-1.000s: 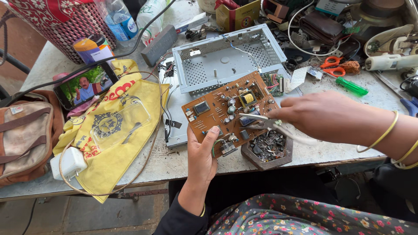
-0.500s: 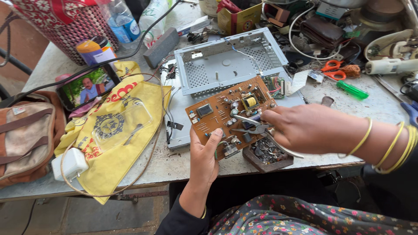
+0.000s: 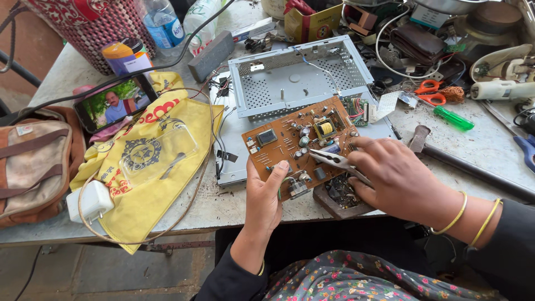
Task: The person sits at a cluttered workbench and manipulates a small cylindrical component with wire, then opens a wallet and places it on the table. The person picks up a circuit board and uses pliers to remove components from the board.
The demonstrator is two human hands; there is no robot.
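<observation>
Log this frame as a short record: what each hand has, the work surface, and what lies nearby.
left hand: grips the near edge of the brown circuit board
right hand: holds needle-nose pliers, tips over the board
surface: grey worktable
behind board: perforated metal chassis
under right hand: small wooden tray of parts
left side: yellow cloth bag, phone
right side: hammer, green screwdriver

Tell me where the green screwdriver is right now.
In the head view, the green screwdriver lies on the table's right side, below the orange scissors, above the hammer.
</observation>
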